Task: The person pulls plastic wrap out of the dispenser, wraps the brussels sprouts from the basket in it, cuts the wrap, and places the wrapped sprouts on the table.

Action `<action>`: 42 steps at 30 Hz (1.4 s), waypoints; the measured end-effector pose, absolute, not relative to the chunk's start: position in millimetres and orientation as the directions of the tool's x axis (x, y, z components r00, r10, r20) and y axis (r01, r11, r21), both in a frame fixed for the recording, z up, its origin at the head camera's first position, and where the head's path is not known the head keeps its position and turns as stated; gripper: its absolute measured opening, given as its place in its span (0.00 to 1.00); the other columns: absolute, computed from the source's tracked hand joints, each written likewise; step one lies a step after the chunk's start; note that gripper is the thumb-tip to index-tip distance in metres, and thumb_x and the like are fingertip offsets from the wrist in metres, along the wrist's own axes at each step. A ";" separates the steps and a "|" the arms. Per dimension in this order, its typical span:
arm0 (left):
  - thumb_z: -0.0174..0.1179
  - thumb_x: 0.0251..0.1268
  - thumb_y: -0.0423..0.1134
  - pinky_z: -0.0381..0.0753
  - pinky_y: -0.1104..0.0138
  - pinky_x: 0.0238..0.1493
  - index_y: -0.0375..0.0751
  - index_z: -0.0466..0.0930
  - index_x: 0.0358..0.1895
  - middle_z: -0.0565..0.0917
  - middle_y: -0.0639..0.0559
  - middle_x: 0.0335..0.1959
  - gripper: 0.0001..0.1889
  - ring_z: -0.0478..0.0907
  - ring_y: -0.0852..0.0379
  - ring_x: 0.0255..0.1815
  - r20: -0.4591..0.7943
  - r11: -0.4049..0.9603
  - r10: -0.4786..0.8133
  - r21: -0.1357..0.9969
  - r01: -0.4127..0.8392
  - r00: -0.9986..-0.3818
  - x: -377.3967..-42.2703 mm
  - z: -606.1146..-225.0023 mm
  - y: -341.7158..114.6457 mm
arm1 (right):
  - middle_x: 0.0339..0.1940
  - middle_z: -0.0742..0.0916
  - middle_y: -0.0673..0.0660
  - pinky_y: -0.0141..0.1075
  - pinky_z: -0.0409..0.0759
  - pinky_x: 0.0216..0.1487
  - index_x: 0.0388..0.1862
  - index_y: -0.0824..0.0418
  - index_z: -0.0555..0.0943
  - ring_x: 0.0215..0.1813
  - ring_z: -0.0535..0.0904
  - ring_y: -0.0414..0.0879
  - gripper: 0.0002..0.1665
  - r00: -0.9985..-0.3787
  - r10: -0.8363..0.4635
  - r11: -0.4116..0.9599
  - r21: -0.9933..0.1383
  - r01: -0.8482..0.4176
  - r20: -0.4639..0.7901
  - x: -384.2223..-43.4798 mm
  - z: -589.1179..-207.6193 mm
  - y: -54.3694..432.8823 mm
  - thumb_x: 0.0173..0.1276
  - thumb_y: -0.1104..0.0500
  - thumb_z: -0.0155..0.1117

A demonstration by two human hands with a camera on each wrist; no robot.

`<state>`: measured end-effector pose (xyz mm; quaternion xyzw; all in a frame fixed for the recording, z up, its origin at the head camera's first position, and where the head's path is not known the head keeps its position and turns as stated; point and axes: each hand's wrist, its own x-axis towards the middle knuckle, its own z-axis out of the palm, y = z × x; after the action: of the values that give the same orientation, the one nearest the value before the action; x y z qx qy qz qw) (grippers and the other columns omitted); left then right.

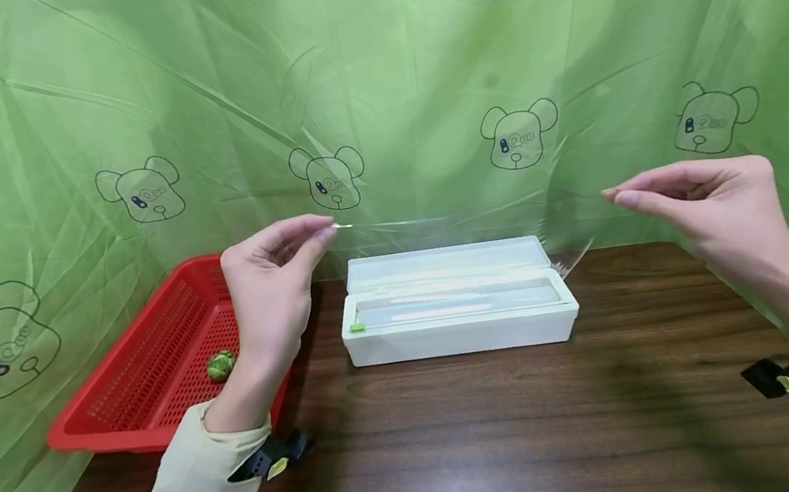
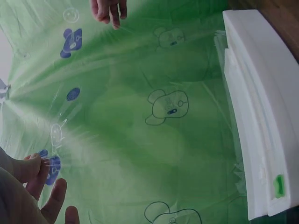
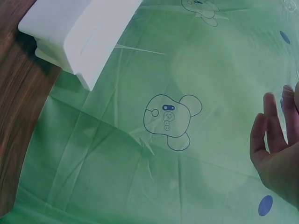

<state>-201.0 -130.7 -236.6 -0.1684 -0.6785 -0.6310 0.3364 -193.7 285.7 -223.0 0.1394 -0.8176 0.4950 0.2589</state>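
A thin sheet of clear plastic wrap (image 1: 437, 227) rises from the white wrap dispenser box (image 1: 460, 337) and spans the space between both hands. My left hand (image 1: 267, 285) pinches its upper left corner between thumb and forefinger. On the other side, my right hand (image 1: 734, 215) has thumb and forefinger pinched together at the sheet's right end, where the film is barely visible. Both hands are raised above the level of the box. The dispenser's lid (image 1: 446, 264) stands open at the back, and a green slide cutter (image 1: 356, 328) sits at the left end of its front edge.
A red plastic basket (image 1: 111, 441) stands at the left, partly behind the left forearm, with a small green leafy ball (image 1: 220, 365) inside. Beneath everything is a dark wooden table (image 1: 467, 437). A green curtain (image 1: 407, 68) with bear outlines hangs behind and around it.
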 end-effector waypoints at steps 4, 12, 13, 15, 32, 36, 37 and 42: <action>0.74 0.63 0.25 0.84 0.68 0.40 0.32 0.92 0.41 0.91 0.46 0.36 0.05 0.87 0.55 0.36 0.683 0.175 -0.159 0.730 0.660 -0.713 -188.7 -240.0 -134.6 | 0.41 0.93 0.54 0.31 0.68 0.22 0.46 0.72 0.89 0.26 0.79 0.36 0.11 -0.833 0.008 0.502 -0.723 -0.476 0.553 -181.0 -226.8 288.7 0.69 0.66 0.76; 0.75 0.61 0.25 0.74 0.72 0.28 0.38 0.93 0.39 0.91 0.49 0.34 0.07 0.84 0.56 0.29 0.674 0.231 -0.078 0.729 0.644 -0.735 -160.9 -251.2 -144.4 | 0.37 0.93 0.56 0.26 0.83 0.35 0.42 0.71 0.90 0.39 0.90 0.40 0.06 -0.842 -0.092 0.540 -0.683 -0.491 0.532 -154.4 -237.5 295.8 0.66 0.73 0.74; 0.75 0.61 0.25 0.74 0.72 0.27 0.39 0.93 0.39 0.91 0.50 0.34 0.07 0.84 0.57 0.29 0.672 0.243 -0.067 0.728 0.641 -0.738 -157.2 -252.8 -145.5 | 0.37 0.93 0.56 0.27 0.83 0.35 0.42 0.70 0.90 0.38 0.90 0.41 0.07 -0.842 -0.106 0.548 -0.675 -0.494 0.529 -150.8 -239.4 296.6 0.65 0.74 0.74; 0.75 0.61 0.25 0.76 0.73 0.29 0.41 0.93 0.39 0.91 0.50 0.34 0.08 0.84 0.57 0.30 0.664 0.254 -0.047 0.730 0.634 -0.746 -149.4 -256.6 -147.9 | 0.37 0.93 0.56 0.27 0.84 0.34 0.41 0.69 0.91 0.38 0.90 0.41 0.08 -0.846 -0.130 0.560 -0.666 -0.493 0.517 -144.0 -244.0 298.6 0.65 0.75 0.74; 0.73 0.62 0.26 0.85 0.68 0.41 0.47 0.93 0.41 0.91 0.57 0.38 0.11 0.88 0.57 0.40 0.547 0.296 0.164 0.767 0.570 -0.821 -99.7 -312.3 -165.1 | 0.40 0.93 0.55 0.32 0.85 0.39 0.43 0.59 0.92 0.42 0.90 0.43 0.16 -0.868 -0.374 0.524 -0.698 -0.489 0.327 -108.0 -309.2 317.4 0.65 0.77 0.71; 0.74 0.63 0.29 0.84 0.68 0.43 0.50 0.93 0.41 0.91 0.58 0.37 0.10 0.88 0.57 0.40 0.493 0.308 0.194 0.790 0.530 -0.848 -92.8 -326.8 -167.3 | 0.42 0.93 0.55 0.34 0.86 0.40 0.43 0.57 0.92 0.44 0.90 0.44 0.16 -0.870 -0.400 0.494 -0.731 -0.471 0.289 -101.9 -329.8 318.6 0.66 0.76 0.71; 0.74 0.64 0.30 0.85 0.68 0.43 0.51 0.93 0.41 0.91 0.59 0.37 0.09 0.88 0.57 0.40 0.479 0.311 0.199 0.797 0.518 -0.855 -91.5 -330.6 -167.9 | 0.42 0.93 0.55 0.34 0.86 0.40 0.43 0.57 0.92 0.45 0.90 0.44 0.16 -0.868 -0.409 0.483 -0.740 -0.468 0.282 -101.1 -334.6 318.6 0.66 0.76 0.71; 0.75 0.63 0.33 0.85 0.66 0.42 0.48 0.92 0.39 0.90 0.60 0.35 0.05 0.87 0.59 0.38 0.400 0.329 0.213 0.830 0.451 -0.892 -87.1 -348.9 -170.6 | 0.42 0.93 0.57 0.34 0.86 0.42 0.43 0.56 0.91 0.45 0.90 0.45 0.18 -0.837 -0.474 0.409 -0.773 -0.485 0.275 -102.7 -357.6 315.7 0.65 0.77 0.70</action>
<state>-87.1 -170.6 -348.9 -0.2054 -0.8076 -0.5417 0.1097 -102.7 315.7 -357.6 0.2856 -0.8393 0.4625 0.0062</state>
